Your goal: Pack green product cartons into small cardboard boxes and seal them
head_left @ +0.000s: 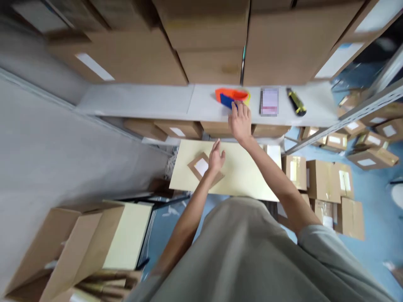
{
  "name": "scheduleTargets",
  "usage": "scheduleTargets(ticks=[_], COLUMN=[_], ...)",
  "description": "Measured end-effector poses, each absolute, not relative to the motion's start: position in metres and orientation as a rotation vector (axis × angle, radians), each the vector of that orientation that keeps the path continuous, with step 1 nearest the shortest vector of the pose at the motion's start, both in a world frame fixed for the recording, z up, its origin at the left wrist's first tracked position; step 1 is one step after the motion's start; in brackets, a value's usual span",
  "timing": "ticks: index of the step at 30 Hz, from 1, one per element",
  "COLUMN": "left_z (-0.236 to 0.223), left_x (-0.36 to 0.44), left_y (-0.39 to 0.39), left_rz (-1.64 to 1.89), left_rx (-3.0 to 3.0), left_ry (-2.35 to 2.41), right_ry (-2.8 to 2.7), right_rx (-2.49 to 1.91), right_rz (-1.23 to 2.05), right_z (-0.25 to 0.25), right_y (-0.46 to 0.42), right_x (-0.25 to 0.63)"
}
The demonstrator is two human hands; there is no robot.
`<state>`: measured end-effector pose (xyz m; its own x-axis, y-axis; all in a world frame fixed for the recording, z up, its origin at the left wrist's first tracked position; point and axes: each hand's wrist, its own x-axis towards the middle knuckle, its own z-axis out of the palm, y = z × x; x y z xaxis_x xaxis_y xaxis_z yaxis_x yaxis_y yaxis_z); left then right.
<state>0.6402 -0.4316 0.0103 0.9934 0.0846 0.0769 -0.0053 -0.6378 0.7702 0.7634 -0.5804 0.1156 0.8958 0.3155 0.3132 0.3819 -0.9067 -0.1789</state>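
On the grey shelf in front of me lies an orange and blue tape dispenser (227, 99), with a bit of yellow showing at its far side. My right hand (240, 121) reaches up to it, fingers curled over its blue end. Lower down, my left hand (216, 158) is held with its fingers stretched out and thumb apart, holding nothing. It is over a small flat cardboard box (195, 164) with a white label. That box lies turned at an angle on the pale yellow tabletop (242, 176), partly hidden by my left hand and forearm.
Right of the dispenser, a blurred-out rectangular item (269, 101) and a black and yellow utility knife (296, 102) lie on the shelf (138, 100). Large cartons (214, 63) stand behind them. A metal upright (355, 115) and stacked boxes (324, 180) are on the right; an open carton (69, 243) is lower left.
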Motion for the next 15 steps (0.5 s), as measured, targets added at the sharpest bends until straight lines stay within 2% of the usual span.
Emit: scheduleTargets(ticks=[2, 6, 8, 11, 15], left_z=[-0.022, -0.062, -0.072, -0.077, -0.074], left_x=[0.593, 0.517, 0.499, 0.491, 0.494], left_y=[-0.413, -0.390, -0.389, -0.393, -0.394], left_rz=[0.046, -0.136, -0.169, -0.162, -0.198], left_rx=[2.310, 2.393, 2.415, 2.443, 2.473], left_ry=[0.178, 0.346, 0.338, 0.308, 0.288], right_ry=[-0.551, -0.711, -0.811, -0.872, -0.797], right_rx=[-2.883, -2.787, -2.575, -2.386, -2.329], right_rz=[-0.123, 1.013, 1.377, 1.500, 1.495], right_z=[0.078, 0.010, -0.014, -0.038, -0.058], right_y=[-0.583, -0.576, -0.561, -0.530, -0.509], right_x=[0.714, 0.602, 0.561, 0.531, 0.539])
